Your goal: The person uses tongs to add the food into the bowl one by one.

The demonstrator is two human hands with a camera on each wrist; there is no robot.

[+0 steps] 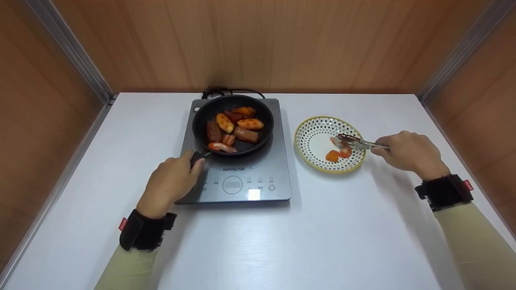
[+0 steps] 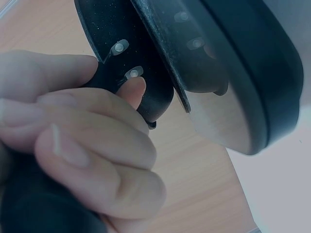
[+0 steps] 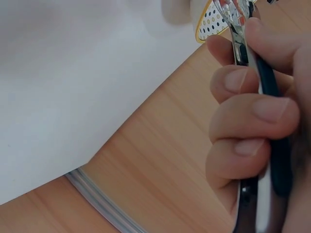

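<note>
My left hand (image 1: 171, 181) grips the handle of a black frying pan (image 1: 203, 114); in the left wrist view the fingers (image 2: 107, 131) curl round it beside the riveted pan wall. Inside the pan lie several brown chunks (image 1: 246, 135), yellow-orange dark-spotted pieces (image 1: 225, 123) and a red-and-white shrimp-like piece (image 1: 222, 148). At the right, my right hand (image 1: 409, 155) holds metal tongs (image 1: 367, 144), their tips over a dotted, yellow-rimmed plate (image 1: 314, 141). Under and beside the tips are an orange chunk (image 1: 332, 156) and red-and-white pieces (image 1: 345, 152). Whether the tips pinch one, I cannot tell.
Beneath the pan is a grey induction cooktop (image 1: 278, 177) with touch controls at its front. Its black cable (image 1: 242, 90) runs behind, along the back edge of the white table (image 1: 250, 241). Wood-grain panels (image 1: 262, 44) enclose the back and both sides.
</note>
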